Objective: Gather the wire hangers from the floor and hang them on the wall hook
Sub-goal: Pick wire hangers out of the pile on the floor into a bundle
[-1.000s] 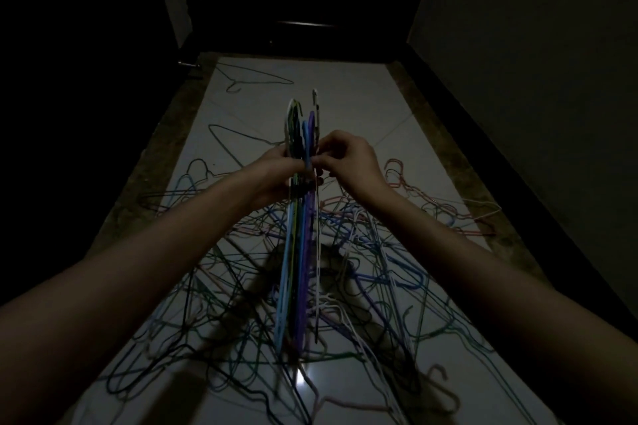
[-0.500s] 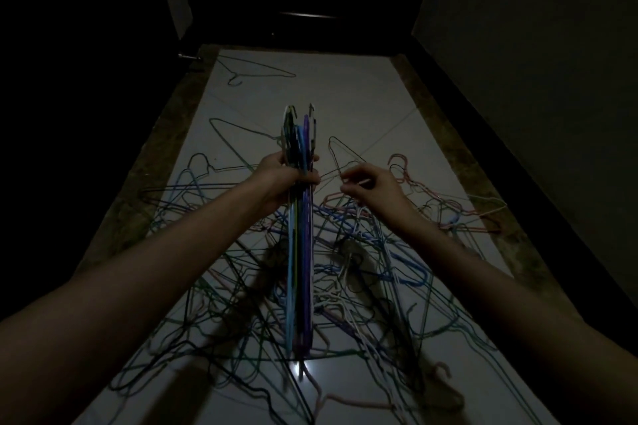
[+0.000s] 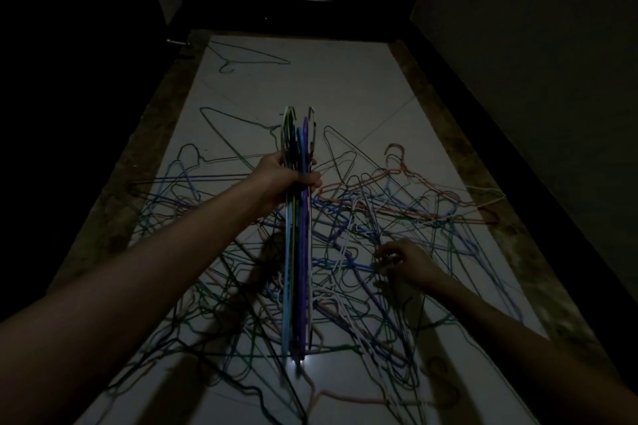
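My left hand [image 3: 286, 176] grips a bundle of several coloured wire hangers [image 3: 298, 252] just below their hooks, held edge-on above the floor. A tangled pile of loose wire hangers [image 3: 362, 252] in blue, green, white and pink covers the pale tiled floor [image 3: 310, 79]. My right hand [image 3: 407, 260] is down in the pile on the right, its fingers curled at a blue hanger wire [image 3: 348, 266]; whether they hold it is unclear in the dim light. No wall hook is in view.
A lone hanger [image 3: 248, 59] lies far back on the left, another green one [image 3: 234, 121] nearer. A dark wall [image 3: 535, 79] runs along the right with a black skirting. A dark doorway closes the far end. The corridor is narrow and dimly lit.
My right hand left the bundle and dropped down to the right into the pile on the floor. My left hand keeps the bundle at about the same place.
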`<action>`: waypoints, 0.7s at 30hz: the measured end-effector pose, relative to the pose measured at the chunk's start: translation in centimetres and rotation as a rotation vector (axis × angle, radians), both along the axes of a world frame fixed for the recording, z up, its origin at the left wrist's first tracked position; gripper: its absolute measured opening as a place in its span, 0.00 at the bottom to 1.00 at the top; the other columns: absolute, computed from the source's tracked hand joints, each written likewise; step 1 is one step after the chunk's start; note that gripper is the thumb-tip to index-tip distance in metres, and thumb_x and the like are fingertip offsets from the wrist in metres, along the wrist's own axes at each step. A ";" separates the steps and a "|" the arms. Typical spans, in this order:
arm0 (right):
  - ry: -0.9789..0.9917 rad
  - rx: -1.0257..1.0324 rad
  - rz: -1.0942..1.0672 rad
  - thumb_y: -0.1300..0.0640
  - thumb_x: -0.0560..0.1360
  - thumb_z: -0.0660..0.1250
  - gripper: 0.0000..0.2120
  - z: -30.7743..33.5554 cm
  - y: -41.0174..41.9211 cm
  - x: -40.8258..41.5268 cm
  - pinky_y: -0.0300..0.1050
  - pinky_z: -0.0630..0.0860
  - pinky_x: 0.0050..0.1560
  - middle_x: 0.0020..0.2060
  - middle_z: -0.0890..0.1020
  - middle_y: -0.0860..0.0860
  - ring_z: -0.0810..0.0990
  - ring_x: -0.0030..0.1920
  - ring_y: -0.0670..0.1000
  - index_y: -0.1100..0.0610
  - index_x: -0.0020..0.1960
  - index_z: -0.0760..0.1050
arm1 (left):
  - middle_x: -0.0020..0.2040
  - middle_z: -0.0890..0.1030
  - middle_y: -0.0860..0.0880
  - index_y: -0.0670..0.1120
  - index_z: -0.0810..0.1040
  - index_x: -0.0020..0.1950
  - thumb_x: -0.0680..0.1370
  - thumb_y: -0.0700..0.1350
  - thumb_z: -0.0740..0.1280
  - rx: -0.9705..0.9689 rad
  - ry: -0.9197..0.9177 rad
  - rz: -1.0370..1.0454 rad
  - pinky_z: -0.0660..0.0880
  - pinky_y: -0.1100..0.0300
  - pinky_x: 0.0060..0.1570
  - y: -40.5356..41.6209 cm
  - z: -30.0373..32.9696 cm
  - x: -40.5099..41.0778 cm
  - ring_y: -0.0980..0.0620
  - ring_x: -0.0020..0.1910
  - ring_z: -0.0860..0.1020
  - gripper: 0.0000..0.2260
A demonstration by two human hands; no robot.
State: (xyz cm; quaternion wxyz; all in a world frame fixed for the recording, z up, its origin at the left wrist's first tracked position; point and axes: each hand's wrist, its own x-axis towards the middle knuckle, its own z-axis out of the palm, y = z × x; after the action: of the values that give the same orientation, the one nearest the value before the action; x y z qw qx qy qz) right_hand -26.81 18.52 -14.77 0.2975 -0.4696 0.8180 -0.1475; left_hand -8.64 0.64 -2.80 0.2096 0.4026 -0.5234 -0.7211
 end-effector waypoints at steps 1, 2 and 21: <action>-0.014 0.028 0.003 0.70 0.70 0.70 0.15 -0.6 0.1 -0.1 0.30 0.75 0.44 0.52 0.79 0.55 0.78 0.50 0.50 0.64 0.56 0.78 | 0.46 0.80 0.43 0.38 0.73 0.59 0.72 0.28 0.67 -0.006 -0.001 -0.003 0.79 0.65 0.34 0.1 -0.1 -0.1 0.50 0.39 0.81 0.17; -0.006 0.048 0.012 0.71 0.70 0.69 0.16 -1.0 0.2 -0.2 0.35 0.77 0.49 0.54 0.80 0.58 0.79 0.52 0.52 0.64 0.57 0.77 | 0.46 0.80 0.43 0.37 0.73 0.59 0.72 0.28 0.67 -0.010 -0.001 -0.002 0.79 0.66 0.33 0.1 -0.2 -0.3 0.51 0.38 0.80 0.17; 0.129 -0.105 -0.199 0.68 0.76 0.61 0.06 -1.3 0.5 -0.4 0.32 0.72 0.34 0.42 0.78 0.54 0.76 0.40 0.49 0.64 0.50 0.75 | 0.43 0.79 0.43 0.37 0.74 0.59 0.73 0.27 0.65 0.019 0.000 0.004 0.77 0.66 0.30 -0.1 -0.5 0.0 0.51 0.39 0.80 0.16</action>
State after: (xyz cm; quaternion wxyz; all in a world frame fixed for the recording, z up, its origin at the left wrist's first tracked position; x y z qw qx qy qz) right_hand -27.19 18.99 -16.09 0.2034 -0.4097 0.8691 -0.1883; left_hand -8.62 0.55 -3.31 0.2069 0.4057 -0.5158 -0.7256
